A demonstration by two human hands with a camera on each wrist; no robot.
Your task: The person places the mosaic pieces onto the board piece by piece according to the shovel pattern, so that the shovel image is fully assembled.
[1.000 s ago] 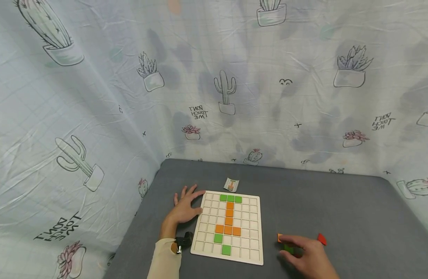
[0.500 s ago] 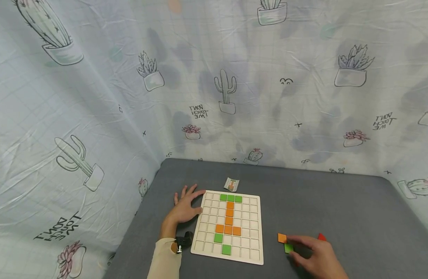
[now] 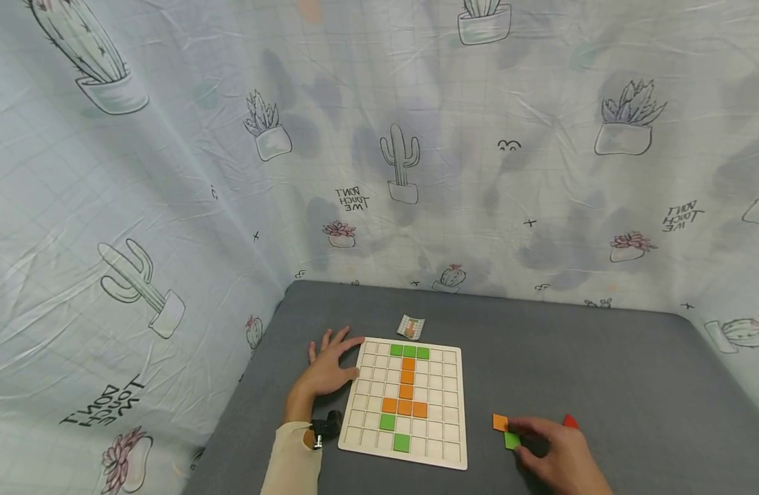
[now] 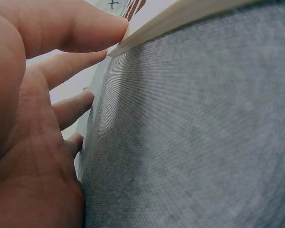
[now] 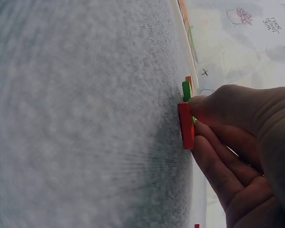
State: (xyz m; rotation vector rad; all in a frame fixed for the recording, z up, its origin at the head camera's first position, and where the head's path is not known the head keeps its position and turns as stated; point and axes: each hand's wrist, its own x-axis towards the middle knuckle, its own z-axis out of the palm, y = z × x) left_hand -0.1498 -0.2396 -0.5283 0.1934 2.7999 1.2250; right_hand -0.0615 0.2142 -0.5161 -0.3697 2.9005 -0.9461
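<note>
My left hand (image 3: 328,369) rests at the left edge of a cream grid board (image 3: 441,412). Its thumb and index finger touch the rim, also seen in the left wrist view. Green tiles (image 3: 409,352) and orange tiles (image 3: 406,392) lie in the board's cells. To the right, my right hand (image 3: 562,450) is low over loose tiles, thumb and index finger curved and apart. By its fingertips are an orange tile (image 3: 500,422) and a green tile (image 3: 511,440). A red piece (image 5: 186,126) is at the fingertips in the right wrist view; whether anything is pinched is unclear.
Another red piece (image 3: 570,421) shows beyond my right hand. A small printed card (image 3: 410,327) lies behind the board on the grey tabletop (image 3: 528,357). Cactus-print cloth (image 3: 466,227) hangs behind and beside the table.
My right hand has shifted slightly right over the last second, uncovering more of the orange and green tiles. The far red piece is now partly covered by the hand. My left hand stays put.
</note>
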